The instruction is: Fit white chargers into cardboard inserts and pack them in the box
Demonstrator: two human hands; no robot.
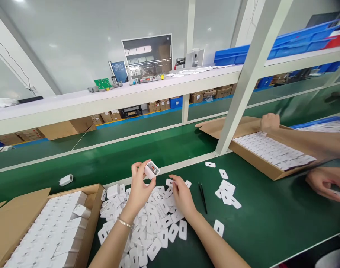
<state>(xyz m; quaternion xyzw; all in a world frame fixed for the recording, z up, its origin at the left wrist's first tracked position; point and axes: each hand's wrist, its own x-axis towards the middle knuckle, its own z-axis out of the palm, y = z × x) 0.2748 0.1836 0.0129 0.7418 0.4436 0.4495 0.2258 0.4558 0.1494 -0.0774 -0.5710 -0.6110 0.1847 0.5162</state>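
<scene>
Left hand (141, 182), raised, pinches a white housing (152, 170), open end facing the viewer, its long axis slanting down-right; right hand (183, 194) lower, grip unclear.

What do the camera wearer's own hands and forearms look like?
The left hand and right hand wear no gloves. A thin silver-coloured bracelet circles the left wrist; the right wrist is bare. No sleeve shows on the left forearm or right forearm.

Green circuit board (103, 83) on white shelf (159, 90), blue trays (231, 56) rightward, cardboard boxes (196, 98) below
</scene>
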